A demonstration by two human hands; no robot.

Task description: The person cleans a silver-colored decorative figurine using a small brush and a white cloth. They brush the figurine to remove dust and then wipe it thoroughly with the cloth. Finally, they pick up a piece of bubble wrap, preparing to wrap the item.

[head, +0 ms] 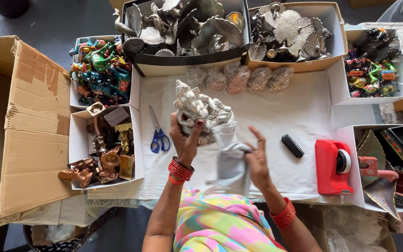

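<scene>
Nearest the camera, the person's two forearms, each with red bangles at the wrist, reach forward over a white cloth-covered table [281, 116]. The right hand [257, 161] is closed on a grey cloth [232, 158], index finger extended, the remaining fingers bunching the fabric. The left hand [185, 140] is wrapped around the base of a silver figurine [197, 109], thumb at the front, holding it upright above the table surface.

Step in hand, as judged: wiping or polishing the figurine with the cloth. The cloth's upper end lies against the figurine's right flank. The next move calls for a steady grip by the left hand while the right hand draws the cloth over the relief; the recesses would need fingertip pressure through the fabric.

The figurine is a bright, silver-coloured seated figure with a crowned head and dense embossed detail. It is at the centre of the table, just left of the cloth.

To the left of the hands lie blue-handled scissors [158, 135]; to the right, a small black brush [292, 145] and a red tape dispenser [334, 165]. Further back, a row of wrapped bundles [239, 78] lies along the table's far edge. Beyond these stand open boxes of silver metal birds [187, 23], with boxes of painted multicoloured figures [101, 70] and copper-toned figures [103, 149] at the left.
</scene>
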